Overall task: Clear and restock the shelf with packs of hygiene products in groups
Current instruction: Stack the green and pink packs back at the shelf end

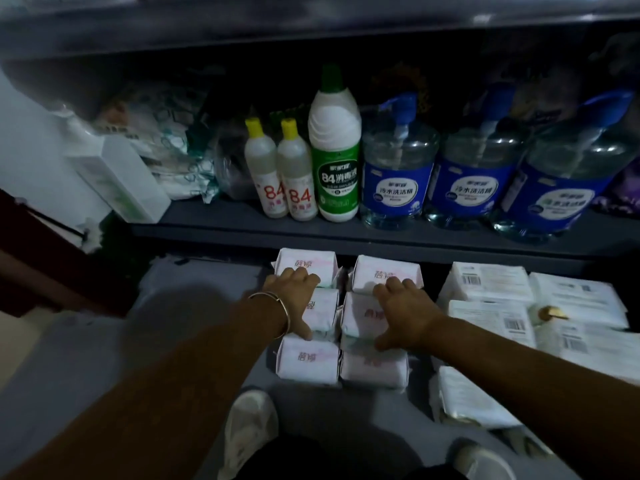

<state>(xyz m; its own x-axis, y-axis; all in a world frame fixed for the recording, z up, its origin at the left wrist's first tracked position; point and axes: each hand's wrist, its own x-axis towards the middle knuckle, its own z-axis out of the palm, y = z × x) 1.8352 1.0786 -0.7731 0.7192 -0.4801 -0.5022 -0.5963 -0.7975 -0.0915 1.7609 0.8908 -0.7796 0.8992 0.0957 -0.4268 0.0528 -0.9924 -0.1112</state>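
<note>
Fingers of both hands, left (294, 299) and right (403, 311), lie spread and flat, gripping nothing, on white packs (308, 358) grouped below the green bottle (335, 157); soft, light, probably slippery, best squeezed by their sides.

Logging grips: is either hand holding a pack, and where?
Neither; left hand and right hand rest flat, fingers spread, atop the white packs.
</note>
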